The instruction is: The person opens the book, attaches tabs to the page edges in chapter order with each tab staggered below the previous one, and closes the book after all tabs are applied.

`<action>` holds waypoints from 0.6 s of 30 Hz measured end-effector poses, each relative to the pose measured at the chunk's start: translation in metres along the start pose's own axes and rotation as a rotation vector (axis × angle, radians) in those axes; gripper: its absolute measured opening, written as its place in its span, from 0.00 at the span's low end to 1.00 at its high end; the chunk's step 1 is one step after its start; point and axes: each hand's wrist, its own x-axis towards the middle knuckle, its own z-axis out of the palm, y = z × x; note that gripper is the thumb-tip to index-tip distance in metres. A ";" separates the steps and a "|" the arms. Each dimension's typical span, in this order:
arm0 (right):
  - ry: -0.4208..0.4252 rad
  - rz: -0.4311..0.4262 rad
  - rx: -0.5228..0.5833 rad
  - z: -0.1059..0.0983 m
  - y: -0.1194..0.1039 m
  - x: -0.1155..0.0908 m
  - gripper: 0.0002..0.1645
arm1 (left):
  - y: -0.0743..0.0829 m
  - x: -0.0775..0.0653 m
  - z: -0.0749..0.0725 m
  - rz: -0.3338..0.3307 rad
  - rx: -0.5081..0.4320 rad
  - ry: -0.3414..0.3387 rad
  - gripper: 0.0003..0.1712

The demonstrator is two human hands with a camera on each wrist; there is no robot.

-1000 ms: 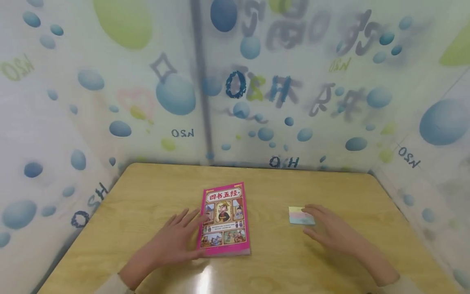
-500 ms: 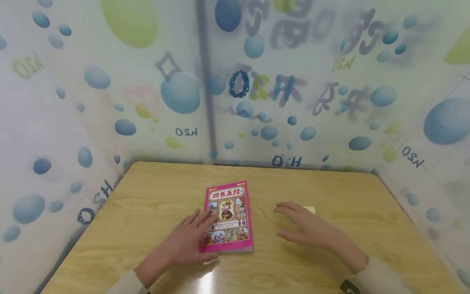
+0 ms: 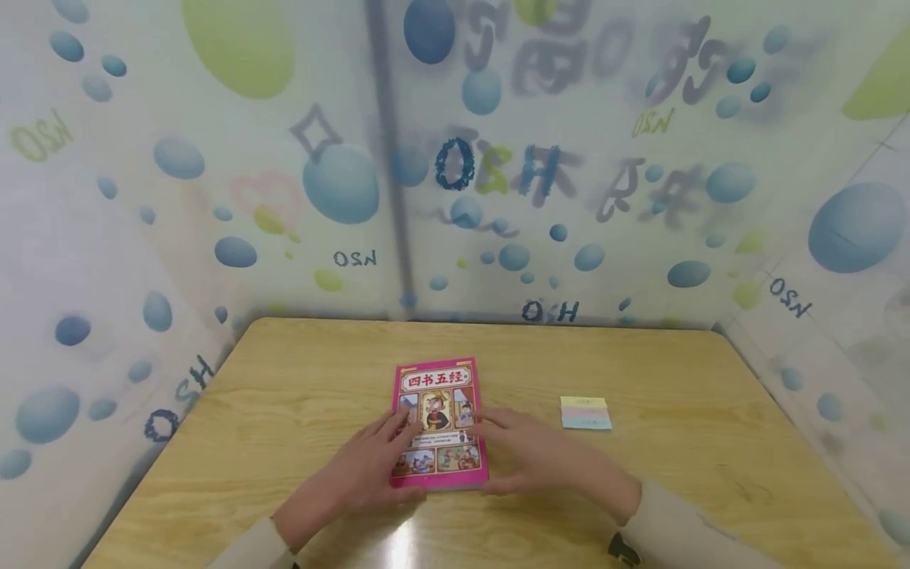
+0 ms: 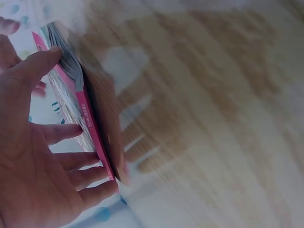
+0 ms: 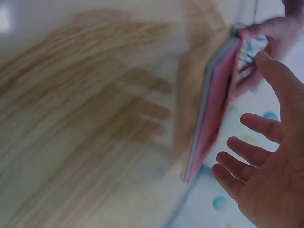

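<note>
A pink-covered comic-style book [image 3: 437, 403] lies face up on the wooden table. Along its left edge is my left hand [image 3: 364, 472]. In the left wrist view the fingers [image 4: 88, 178] reach the pink spine [image 4: 90, 118], and the thumb extends to the near page edges; the fingers are mostly straight. My right hand [image 3: 547, 457] is at the book's right side with fingers spread and fingertips overlapping the edge of the cover. In the right wrist view these fingers [image 5: 247, 152] are relaxed and apart from the book [image 5: 216, 109], with nothing held.
A small pad of sticky notes [image 3: 586, 413] in yellow, pink and blue bands lies right of the book. The wooden table [image 3: 320, 371] meets patterned walls [image 3: 604, 292] at the back and on both sides.
My right hand has moved left from the sticky notes to the book's right side, uncovering the notes. My left hand has moved slightly closer along the book's left edge.
</note>
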 end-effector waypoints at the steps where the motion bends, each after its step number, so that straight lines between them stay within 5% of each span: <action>1: -0.006 -0.015 -0.019 0.002 -0.002 0.003 0.50 | 0.000 0.001 0.001 0.002 0.010 -0.003 0.56; 9: -0.018 -0.025 -0.137 0.019 -0.007 0.020 0.47 | 0.004 0.004 -0.004 0.014 -0.005 -0.021 0.54; 18: -0.008 -0.009 -0.119 0.020 -0.009 0.021 0.39 | 0.006 0.005 -0.005 0.011 0.003 -0.025 0.54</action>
